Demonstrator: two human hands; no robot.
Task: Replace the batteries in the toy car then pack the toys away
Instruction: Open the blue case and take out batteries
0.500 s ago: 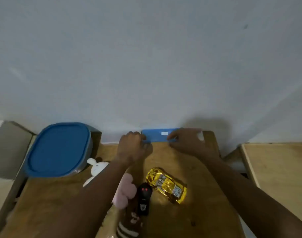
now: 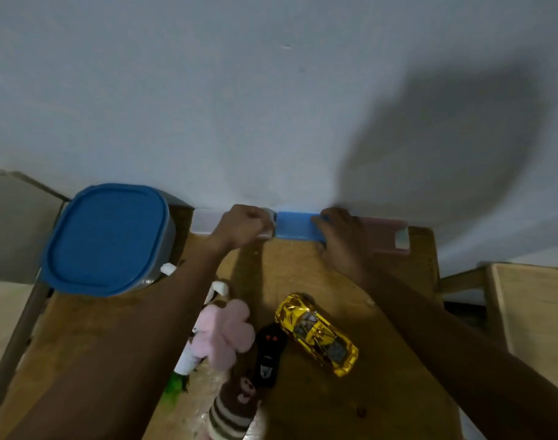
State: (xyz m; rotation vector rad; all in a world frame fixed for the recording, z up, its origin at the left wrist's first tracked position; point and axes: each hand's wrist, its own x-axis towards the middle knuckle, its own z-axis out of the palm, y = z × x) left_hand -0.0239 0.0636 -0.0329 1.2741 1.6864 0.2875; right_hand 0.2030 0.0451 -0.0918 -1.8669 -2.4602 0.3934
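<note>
Toy car (image 2: 315, 333) lies untouched on the bench (image 2: 303, 268); left grip (image 2: 244, 227) curls round a pale case (image 2: 204, 222) at the far edge; right grip (image 2: 339, 239) clasps the blue box (image 2: 295, 225) beside it; best to draw the box out level, lest it snag its neighbour.

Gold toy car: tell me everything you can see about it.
The gold toy car looks like shiny metallic plastic, with dark windows and a low sports shape. It sits right way up on the wooden table, angled diagonally, with a black remote close beside it; contact unclear. Nothing else touches it.
</note>
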